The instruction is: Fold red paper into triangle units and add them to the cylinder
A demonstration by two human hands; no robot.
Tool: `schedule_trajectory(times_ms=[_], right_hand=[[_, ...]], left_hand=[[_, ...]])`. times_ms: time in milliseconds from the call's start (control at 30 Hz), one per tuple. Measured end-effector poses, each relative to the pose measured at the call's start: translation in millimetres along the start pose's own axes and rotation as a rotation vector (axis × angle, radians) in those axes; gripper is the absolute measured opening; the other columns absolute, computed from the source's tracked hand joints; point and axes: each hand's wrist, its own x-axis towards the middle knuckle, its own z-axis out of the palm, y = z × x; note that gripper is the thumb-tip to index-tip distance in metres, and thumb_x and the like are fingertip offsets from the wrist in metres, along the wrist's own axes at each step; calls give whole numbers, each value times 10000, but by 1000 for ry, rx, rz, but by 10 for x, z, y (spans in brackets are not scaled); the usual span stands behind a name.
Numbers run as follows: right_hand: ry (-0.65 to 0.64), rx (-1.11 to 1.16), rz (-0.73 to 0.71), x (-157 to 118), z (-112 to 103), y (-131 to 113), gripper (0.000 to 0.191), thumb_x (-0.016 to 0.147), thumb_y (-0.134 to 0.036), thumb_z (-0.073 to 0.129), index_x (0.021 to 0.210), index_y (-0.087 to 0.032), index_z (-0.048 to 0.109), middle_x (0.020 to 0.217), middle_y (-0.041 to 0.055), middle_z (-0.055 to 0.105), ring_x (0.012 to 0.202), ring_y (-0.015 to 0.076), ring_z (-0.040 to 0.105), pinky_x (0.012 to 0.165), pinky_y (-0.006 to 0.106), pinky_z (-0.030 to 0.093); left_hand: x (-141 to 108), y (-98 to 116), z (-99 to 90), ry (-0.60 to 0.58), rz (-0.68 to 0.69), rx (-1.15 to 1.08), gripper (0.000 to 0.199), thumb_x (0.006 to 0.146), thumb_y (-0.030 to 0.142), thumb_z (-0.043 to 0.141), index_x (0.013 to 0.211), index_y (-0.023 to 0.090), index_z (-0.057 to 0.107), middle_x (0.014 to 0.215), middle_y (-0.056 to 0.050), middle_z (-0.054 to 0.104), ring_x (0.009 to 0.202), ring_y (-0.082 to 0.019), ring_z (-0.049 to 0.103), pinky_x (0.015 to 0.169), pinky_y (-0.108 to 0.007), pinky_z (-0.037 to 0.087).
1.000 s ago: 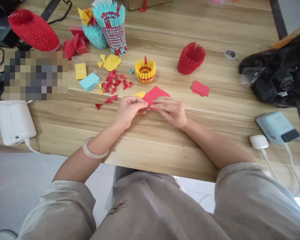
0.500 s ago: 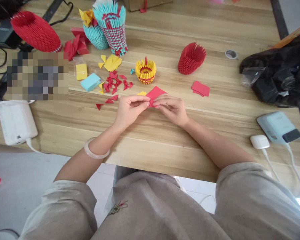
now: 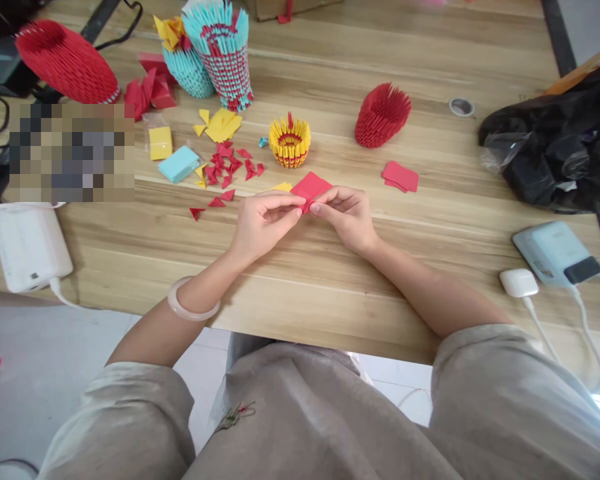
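Over the table's near middle, my left hand (image 3: pixel 263 225) is closed, thumb and fingers pinching the left side of a small red paper piece (image 3: pixel 306 206). On its right side my right hand (image 3: pixel 349 217) is closed too, thumb tip against the paper. Just behind the fingertips shows flat red paper (image 3: pixel 311 184); whether it is part of the held piece I cannot tell. A bit of yellow paper (image 3: pixel 283 187) lies partly behind my left hand. Several folded red triangles (image 3: pixel 225 164) are scattered to the left. Beyond my hands stands a small yellow-and-red folded-paper basket (image 3: pixel 290 143).
A red paper vase (image 3: pixel 383 116) and red slips (image 3: pixel 401 177) lie to the right, near a tape roll (image 3: pixel 461 107). Blue slips (image 3: pixel 179 165), yellow slips (image 3: pixel 161 143) and a tall blue-red vase (image 3: pixel 225 67) stand left. A black plastic bag (image 3: pixel 560 140) and power banks (image 3: pixel 555 252) occupy the right edge.
The fingers of my right hand have drawn back and curled, so its thumb now presses the near part of the red paper. My left hand keeps its pinch; the view has shifted slightly.
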Motion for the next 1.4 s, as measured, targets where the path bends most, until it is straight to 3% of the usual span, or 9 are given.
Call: schedule_trajectory(times_ms=[400,667,900,1400], right_hand=[[37,8,51,-32,53,-59,306,709,-447,743,697,-170,615,675,4,662,619,100,610,624,234,522],[23,-80,28,-39,63,-89,355,726,-511,703,692,-174,596,655,6,638,615,106,587,612,246,506],[39,-49,52,-51,86,-54,353,747,-507,682,704,-167,597,659,6,632,608,97,573,599,236,483],[53,-45,50,-61,98,-48,374,738,-527,681,695,-168,586,654,0,619,606,92,561,591,233,467]], left_hand=[[39,-130,-11,-18,265,83,104,728,231,704,812,194,751,850,-60,740,782,-179,681,707,-307,562],[29,-134,-3,8,272,99,91,727,205,700,801,198,752,830,-53,743,755,-165,682,697,-293,568],[28,-133,7,24,260,122,88,716,202,702,786,182,751,777,-51,735,710,-157,669,640,-269,550],[7,-131,27,36,184,80,139,673,237,749,798,176,744,804,-56,742,716,-174,687,664,-296,580]])
